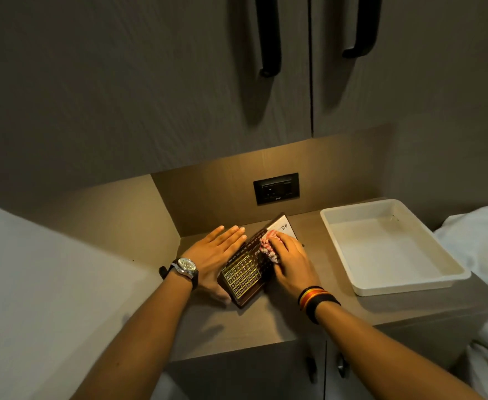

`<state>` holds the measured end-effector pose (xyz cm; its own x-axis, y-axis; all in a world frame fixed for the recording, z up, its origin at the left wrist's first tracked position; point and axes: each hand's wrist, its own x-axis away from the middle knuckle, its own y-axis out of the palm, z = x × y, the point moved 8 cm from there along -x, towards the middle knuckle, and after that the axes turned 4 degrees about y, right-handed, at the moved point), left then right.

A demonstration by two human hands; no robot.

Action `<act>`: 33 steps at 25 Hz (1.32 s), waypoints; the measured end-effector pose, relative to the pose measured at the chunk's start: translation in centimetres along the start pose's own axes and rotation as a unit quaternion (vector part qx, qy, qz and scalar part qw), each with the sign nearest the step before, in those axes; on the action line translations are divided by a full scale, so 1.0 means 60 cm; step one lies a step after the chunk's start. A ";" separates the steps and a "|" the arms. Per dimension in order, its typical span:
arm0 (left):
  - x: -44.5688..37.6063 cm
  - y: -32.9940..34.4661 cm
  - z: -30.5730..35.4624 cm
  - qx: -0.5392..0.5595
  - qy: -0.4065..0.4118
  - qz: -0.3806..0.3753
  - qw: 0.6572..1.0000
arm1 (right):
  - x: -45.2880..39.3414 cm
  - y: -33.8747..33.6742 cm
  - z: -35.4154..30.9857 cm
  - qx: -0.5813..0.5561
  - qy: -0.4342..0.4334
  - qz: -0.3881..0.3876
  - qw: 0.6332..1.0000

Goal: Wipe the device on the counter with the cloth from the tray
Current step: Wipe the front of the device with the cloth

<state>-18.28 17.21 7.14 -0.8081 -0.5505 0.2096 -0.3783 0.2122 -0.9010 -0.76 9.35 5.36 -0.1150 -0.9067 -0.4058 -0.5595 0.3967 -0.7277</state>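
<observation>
A dark flat device [241, 277] with a grid of gold keys and a pale display end lies slanted on the brown counter [237, 330]. My left hand [218, 255], fingers spread flat, rests against the device's left edge. My right hand [290, 262] presses a bunched pink-and-white cloth [268, 246] onto the device's upper middle. The white tray [392, 280] stands to the right on the counter with nothing in it.
A black wall socket [276, 188] sits in the back panel behind the device. Cabinet doors with black handles [268, 39] hang overhead. White bedding [479, 249] lies to the right of the counter, a white surface [35, 284] to the left.
</observation>
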 end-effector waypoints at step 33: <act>-0.049 -0.034 0.129 0.267 -0.058 -0.027 0.962 | 0.064 0.050 0.092 -0.135 0.154 -0.048 0.978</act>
<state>-11.61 12.13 5.43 -0.7267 -0.6412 0.2464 -0.1078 -0.2478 -0.9628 1.65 7.84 -1.42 -0.2689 -0.9548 -0.1267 -0.7720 0.2923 -0.5644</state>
